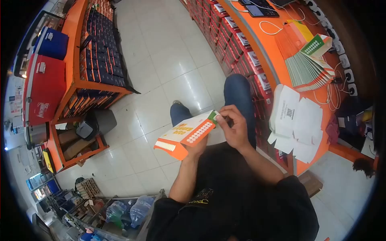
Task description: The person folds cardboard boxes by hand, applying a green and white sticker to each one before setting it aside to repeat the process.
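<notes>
Above my lap is an orange and white cardboard box with yellow lettering on top and rows of white marks along its side. Its near-left end has an orange flap hanging out. My left hand supports the box from below, most of its fingers hidden behind the cardboard. At the box's far-right end, the thumb and fingers of my right hand pinch the green end flap.
To my right, an orange counter carries a fanned stack of flat cartons, unfolded white cartons, cables and phones. Red boxes are stacked beneath. Across the tiled floor, dark boxes fill an orange shelf topped by coolers.
</notes>
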Tool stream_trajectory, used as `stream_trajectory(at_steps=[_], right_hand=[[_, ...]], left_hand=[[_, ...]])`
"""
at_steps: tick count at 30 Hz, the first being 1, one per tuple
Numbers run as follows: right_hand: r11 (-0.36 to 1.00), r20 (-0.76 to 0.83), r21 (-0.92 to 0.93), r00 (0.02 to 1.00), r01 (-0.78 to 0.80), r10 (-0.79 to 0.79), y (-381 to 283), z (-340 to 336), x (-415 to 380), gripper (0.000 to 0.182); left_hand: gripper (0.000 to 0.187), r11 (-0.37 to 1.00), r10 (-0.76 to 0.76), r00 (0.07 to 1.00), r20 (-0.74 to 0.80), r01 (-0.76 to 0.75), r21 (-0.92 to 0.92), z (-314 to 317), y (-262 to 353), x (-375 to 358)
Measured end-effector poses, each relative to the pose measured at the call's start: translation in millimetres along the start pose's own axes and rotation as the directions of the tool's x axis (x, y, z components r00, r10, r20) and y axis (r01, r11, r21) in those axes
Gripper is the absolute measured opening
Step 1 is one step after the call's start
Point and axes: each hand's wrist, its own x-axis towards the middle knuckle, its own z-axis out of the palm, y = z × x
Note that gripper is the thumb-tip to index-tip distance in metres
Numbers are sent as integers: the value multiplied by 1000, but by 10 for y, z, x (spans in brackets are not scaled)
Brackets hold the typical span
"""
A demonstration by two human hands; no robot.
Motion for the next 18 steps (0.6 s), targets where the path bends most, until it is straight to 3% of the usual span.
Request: stream_trajectory(at_steps=[2, 9, 11, 13, 16, 17, 18], right_hand=[[998, -13, -15, 998, 65, -66, 9, 30, -1, 8], [982, -34, -75, 984, 171, -174, 18, 4, -7, 6], [957, 17, -132, 966, 257, -257, 31, -13, -13, 6], [955, 20, -162, 968, 250, -250, -13, -43, 6, 5], [965, 17, -158, 977, 211, -211, -21, -72, 6, 5], [976, 14, -115, 983, 183, -183, -22, -73, 12, 6], [976, 17, -112, 982, 187, -186, -44, -73, 10, 6]], left_hand=[[26, 981, -43, 999, 16, 45, -189, 6, 12, 3], [24, 956, -48, 993, -106, 15, -293, 178, 145, -43], [31, 919, 11, 992, -128, -60, -390, 203, 173, -40], [38, 947, 65, 982, -177, -117, -300, 171, -68, -26], [37, 810, 166, 975, -151, -222, -543, 130, -5, -32], [37, 810, 168, 974, -153, -225, -542, 123, -14, 0], [34, 944, 124, 982, -146, -162, -288, 111, -23, 32]])
